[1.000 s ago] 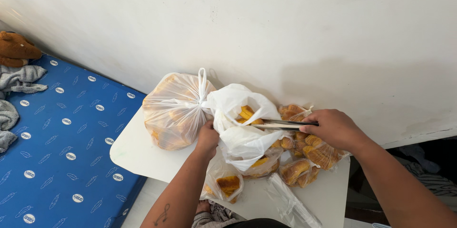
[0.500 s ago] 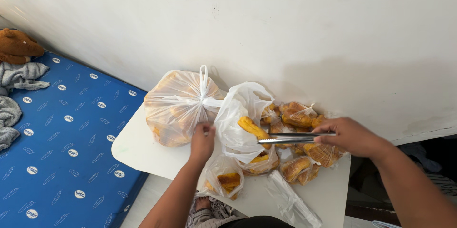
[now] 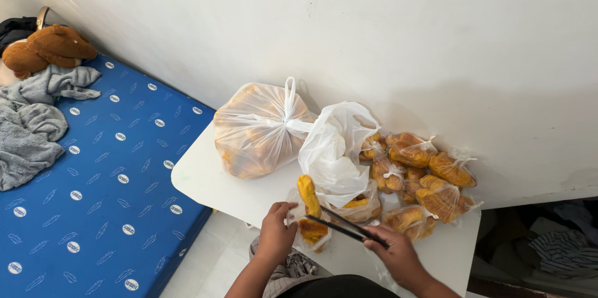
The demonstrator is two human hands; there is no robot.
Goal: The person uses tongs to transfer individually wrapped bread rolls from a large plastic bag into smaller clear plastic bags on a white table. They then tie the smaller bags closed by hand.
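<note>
Golden fried piece [image 3: 306,192] stands near-upright, long axis vertical, tip clamped in metal tongs [image 3: 346,227]. Right hand [image 3: 392,254] fingers squeeze tongs closed. Left hand [image 3: 276,232] fingers pinch rim of small clear bag [image 3: 309,231] directly below piece, at desk [image 3: 205,179] front edge.

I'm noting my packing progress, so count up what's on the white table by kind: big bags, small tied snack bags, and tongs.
Big tied bag full of snacks: 1
Open white bag: 1
Small tied snack bags, as far as I can separate them: about 7
Small open bag at the left hand: 1
Tongs in the right hand: 1
Total: about 11
</note>
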